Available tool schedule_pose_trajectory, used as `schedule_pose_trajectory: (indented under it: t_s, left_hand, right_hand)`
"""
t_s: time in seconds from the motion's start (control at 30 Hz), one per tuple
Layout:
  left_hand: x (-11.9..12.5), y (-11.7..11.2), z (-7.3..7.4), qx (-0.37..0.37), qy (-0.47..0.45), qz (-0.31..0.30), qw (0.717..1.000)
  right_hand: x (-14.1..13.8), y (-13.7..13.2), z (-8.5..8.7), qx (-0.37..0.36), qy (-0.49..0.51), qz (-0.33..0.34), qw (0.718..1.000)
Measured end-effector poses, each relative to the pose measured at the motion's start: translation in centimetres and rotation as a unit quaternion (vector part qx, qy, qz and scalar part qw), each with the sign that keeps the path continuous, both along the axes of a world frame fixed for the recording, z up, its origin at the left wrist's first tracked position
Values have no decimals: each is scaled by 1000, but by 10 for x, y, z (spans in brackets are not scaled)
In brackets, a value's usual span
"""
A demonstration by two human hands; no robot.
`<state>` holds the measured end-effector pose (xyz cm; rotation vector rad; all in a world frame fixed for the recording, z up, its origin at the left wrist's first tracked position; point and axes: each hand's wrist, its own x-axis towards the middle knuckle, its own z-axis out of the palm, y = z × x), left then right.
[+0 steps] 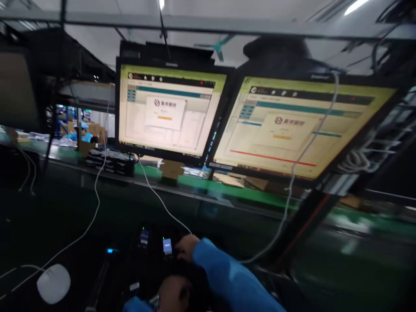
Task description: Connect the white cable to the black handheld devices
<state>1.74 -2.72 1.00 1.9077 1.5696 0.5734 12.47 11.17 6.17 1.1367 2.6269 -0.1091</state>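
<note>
Low in frame, left hand (172,292) is sitting in shadow at the near edge of the dark tabletop (65,216), fingers curled, but on what cannot be told. Right hand (186,247), in a blue sleeve (227,277), is reaching forward, resting against a small lit device (167,245); its grip looks bent over the device's right side, pinch or plain touch unclear. A second lit device (144,237) is lying just beside it on the left, a blue light (109,250) glowing further left. White cable (159,195) is running from the devices up toward the monitors. White mouse (53,284) is lying well apart at left, untouched. Left monitor (169,112) and right monitor (299,125) are both showing a dialog box, a red bar along the bottom of the right one. Judging by that, both devices are already connected and powered, work at the device looking mid-way, nothing yet moved away. Another person (79,132) is working far behind.
</note>
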Motion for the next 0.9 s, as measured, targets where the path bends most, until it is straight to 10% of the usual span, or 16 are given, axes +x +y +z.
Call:
schedule_pose_trajectory:
  t_s: [0.37,0.9]
  left_hand:
    - [-1,2,11,-8,11,-66,998]
    - [6,0,8,-31,8,-64,997]
  right_hand:
    - [29,-44,-1,-11,-37,9,999]
    - [18,-40,0,-58,-72,47,995]
